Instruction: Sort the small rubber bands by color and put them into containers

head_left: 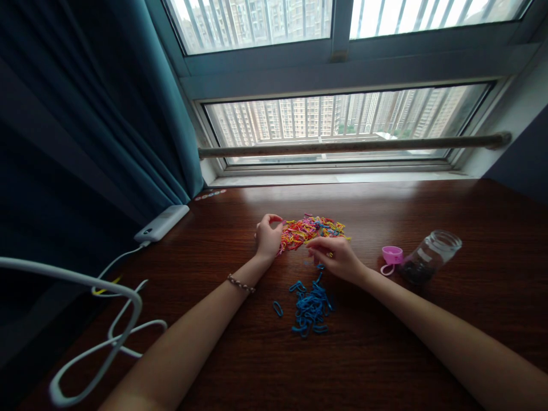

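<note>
A pile of small multicoloured loops (310, 227), mostly red, pink, orange and yellow with some blue, lies on the brown table. At its left edge rests my left hand (269, 235), its thumb and forefinger curved close to the loops; whether they pinch one is too small to tell. My right hand (336, 256) is at the pile's near right side, fingers bent together, and what they hold, if anything, is too small to make out. Nearer to me is a heap of blue loops (311, 308), with one single blue loop (278, 309) apart on its left.
To the right stand a pink cup-shaped lid (392, 256) with a ring and a tilted clear jar (432, 256) with dark contents. A white power strip (162, 222) and white cables (124, 291) are on the left, beside a blue curtain (141, 114). A window is behind the table.
</note>
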Action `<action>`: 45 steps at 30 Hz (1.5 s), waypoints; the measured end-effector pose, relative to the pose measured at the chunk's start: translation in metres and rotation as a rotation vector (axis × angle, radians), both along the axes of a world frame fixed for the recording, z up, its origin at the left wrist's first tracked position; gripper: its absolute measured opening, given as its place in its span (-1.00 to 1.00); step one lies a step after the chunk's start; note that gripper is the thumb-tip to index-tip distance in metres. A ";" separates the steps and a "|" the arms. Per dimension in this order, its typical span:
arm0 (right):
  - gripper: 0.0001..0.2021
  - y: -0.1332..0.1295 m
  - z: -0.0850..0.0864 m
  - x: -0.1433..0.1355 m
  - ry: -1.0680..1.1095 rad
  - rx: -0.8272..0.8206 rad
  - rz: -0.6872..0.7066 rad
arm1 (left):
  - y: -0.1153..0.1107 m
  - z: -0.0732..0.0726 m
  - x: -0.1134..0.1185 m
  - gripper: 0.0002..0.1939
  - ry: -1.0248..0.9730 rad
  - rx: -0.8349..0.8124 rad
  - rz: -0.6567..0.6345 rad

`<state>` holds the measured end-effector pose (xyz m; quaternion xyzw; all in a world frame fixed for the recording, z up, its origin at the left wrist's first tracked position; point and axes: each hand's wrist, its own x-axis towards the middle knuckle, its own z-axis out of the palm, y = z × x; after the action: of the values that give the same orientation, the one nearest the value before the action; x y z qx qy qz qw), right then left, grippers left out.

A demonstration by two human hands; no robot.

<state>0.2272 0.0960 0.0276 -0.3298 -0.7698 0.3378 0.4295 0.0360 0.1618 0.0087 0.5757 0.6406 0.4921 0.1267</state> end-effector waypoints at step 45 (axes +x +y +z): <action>-0.89 0.038 -0.027 0.028 -0.346 0.223 -0.429 | -0.016 0.008 0.011 -0.91 0.220 0.075 -0.312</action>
<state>0.2550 0.1339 0.0008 -0.4885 -0.7766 0.0916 0.3870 0.0472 0.1454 0.0167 0.7226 0.5347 0.4242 0.1094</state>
